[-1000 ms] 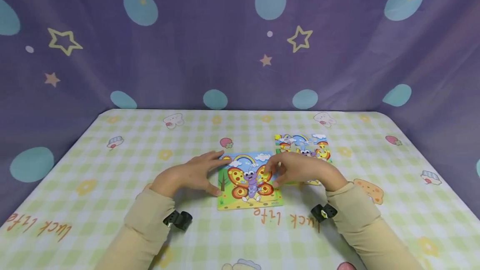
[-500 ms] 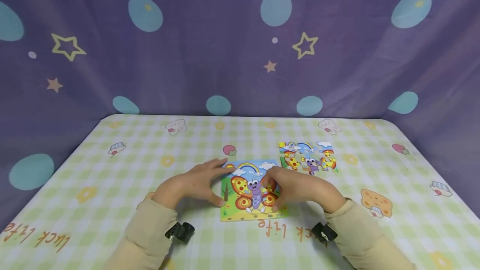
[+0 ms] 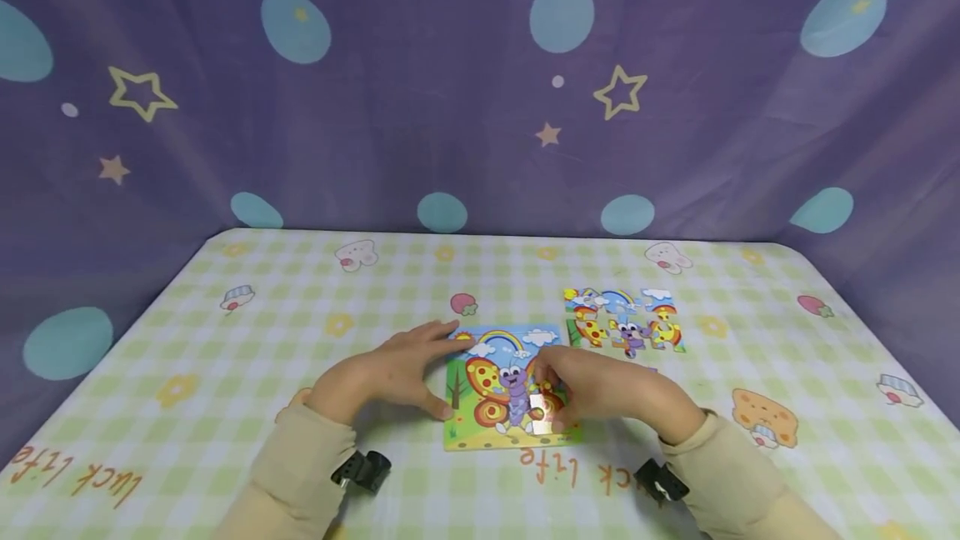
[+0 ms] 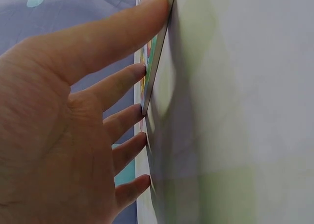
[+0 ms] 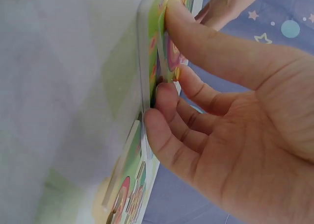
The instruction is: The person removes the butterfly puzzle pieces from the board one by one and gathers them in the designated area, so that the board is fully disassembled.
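A square butterfly puzzle board (image 3: 487, 440) lies on the table. My left hand (image 3: 401, 369) rests at its left edge, thumb and fingers spread; in the left wrist view the thumb (image 4: 98, 42) touches the board's edge. My right hand (image 3: 600, 386) is over the board's right side, pinching a puzzle piece (image 5: 170, 55) between thumb and fingers. That piece is tilted and catches the light over the butterfly's lower right wing. The right hand hides part of the board's right side.
Behind and to the right, a second butterfly picture of loose puzzle pieces (image 3: 626, 327) lies with gaps between some pieces. The table has a green-and-white checked cloth (image 3: 300, 273). A purple patterned curtain (image 3: 375, 107) hangs behind it.
My right hand has moved left and nearer over the board, and the piece now shows tilted with glare. More of the second puzzle is uncovered. The left hand stays; the head view shifts slightly.
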Demonstrator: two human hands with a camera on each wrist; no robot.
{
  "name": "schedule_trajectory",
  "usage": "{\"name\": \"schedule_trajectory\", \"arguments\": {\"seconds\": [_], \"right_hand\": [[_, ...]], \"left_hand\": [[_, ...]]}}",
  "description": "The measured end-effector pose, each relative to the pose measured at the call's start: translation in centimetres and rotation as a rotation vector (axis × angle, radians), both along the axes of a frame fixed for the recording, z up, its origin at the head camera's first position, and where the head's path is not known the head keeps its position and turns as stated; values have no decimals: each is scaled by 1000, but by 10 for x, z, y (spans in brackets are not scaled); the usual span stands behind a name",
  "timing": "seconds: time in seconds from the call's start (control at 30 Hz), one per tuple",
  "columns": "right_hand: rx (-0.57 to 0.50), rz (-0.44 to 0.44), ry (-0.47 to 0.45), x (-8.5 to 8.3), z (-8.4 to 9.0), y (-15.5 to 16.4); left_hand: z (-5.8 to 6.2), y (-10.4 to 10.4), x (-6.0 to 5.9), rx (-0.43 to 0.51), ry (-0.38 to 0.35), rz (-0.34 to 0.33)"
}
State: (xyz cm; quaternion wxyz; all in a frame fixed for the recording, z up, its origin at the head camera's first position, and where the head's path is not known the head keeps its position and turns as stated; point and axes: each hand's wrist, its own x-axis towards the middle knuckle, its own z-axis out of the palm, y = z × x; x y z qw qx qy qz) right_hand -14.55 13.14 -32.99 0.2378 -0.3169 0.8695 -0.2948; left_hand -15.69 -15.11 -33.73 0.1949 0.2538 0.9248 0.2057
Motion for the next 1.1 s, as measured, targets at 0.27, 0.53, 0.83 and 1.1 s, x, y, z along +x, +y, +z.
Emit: {"name": "schedule_trajectory", "arguments": {"seconds": [0.27,0.53,0.83,1.1], "right_hand": [[-21,14,12,2,-1,5],[-34,28,41,1,-1,9],[-34,19,83,3,3,12],[-93,-1,81,6,6,23]], "left_hand": [[1,1,3,2,-15,7],[2,1,2,-14,-8,6],[1,2,0,-6,-5,13],[1,2,1,-13,-11,-1]]}}
